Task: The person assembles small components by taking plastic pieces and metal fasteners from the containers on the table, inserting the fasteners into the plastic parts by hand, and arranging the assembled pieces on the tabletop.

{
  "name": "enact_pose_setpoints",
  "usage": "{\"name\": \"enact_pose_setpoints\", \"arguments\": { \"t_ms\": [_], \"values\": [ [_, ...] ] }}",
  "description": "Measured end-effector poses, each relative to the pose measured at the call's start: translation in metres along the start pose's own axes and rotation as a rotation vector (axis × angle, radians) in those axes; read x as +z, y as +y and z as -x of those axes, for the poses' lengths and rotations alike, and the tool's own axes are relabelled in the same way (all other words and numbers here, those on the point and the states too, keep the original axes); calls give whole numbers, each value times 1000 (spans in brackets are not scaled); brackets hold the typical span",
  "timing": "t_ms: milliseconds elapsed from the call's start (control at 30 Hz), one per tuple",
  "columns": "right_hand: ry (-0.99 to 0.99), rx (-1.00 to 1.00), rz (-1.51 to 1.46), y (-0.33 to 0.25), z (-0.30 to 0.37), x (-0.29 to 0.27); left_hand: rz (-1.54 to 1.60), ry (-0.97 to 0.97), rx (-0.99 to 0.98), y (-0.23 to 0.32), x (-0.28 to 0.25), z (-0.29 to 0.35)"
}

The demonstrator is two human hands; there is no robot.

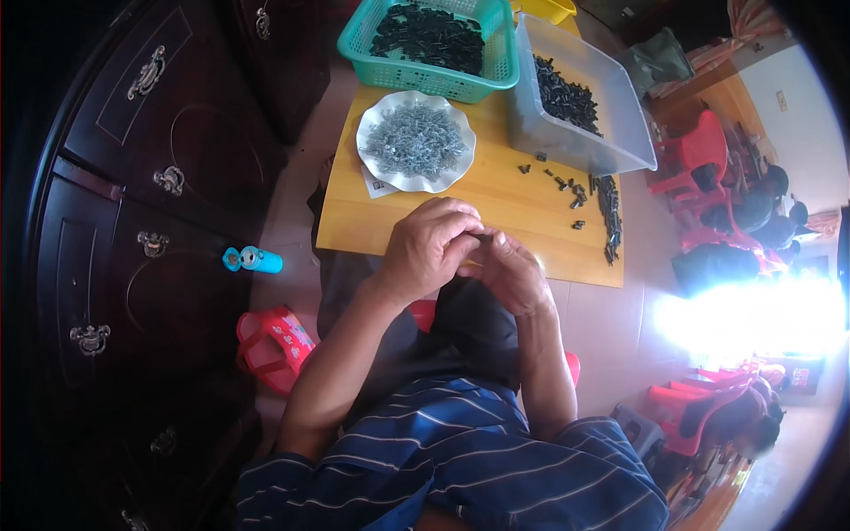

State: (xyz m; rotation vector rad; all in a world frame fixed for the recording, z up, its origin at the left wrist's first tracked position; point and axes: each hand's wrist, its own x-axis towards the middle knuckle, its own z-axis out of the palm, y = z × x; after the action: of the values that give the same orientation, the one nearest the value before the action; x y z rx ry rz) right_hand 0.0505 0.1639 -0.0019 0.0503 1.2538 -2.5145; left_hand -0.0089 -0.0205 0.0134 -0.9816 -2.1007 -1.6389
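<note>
My left hand [431, 246] and my right hand [513, 276] meet over the near edge of the wooden table [363, 221]. Both are closed, fingertips pinching a small dark piece [483, 238] between them; most of it is hidden by the fingers. Just beyond my left hand stands a white scalloped plate [365, 133] heaped with small silvery pieces [414, 142], too fine to make out singly. To the right of my hands, several small black parts [575, 193] lie loose on the wood, beside a long row of black parts [611, 217] along the right edge.
A green perforated basket [425, 80] of flat black pieces stands at the back. Beside it a clear plastic bin [567, 142] holds a black heap. Dark cabinets [133, 221] line the left; a blue bottle [257, 259] and red bag [274, 345] are on the floor. Red chairs [699, 159] stand right.
</note>
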Motion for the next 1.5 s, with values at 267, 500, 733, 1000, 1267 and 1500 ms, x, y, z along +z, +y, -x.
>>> {"name": "enact_pose_setpoints", "arguments": {
  "t_ms": [267, 500, 733, 1000, 1267, 1500],
  "values": [
    [-1, -24, 3, 4, 0, 4, 55, -13, -6, 5, 2, -1],
    [140, -28, 44, 8, 2, 21, 36, -21, 1, 4, 7, 0],
    [183, 16, 143, 3, -11, 28, 105, -2, -115, -4, 0, 1],
    [183, -162, 247, -36, -55, 34, 207, 226, -279, 4, -17, -4],
    [343, -773, 1654, -151, -167, 53, 70, 160, -188, -6, -12, 0],
    [503, -1091, 1665, -161, -171, 41, 40, 89, -152, -8, -8, 2]
  ]
}}
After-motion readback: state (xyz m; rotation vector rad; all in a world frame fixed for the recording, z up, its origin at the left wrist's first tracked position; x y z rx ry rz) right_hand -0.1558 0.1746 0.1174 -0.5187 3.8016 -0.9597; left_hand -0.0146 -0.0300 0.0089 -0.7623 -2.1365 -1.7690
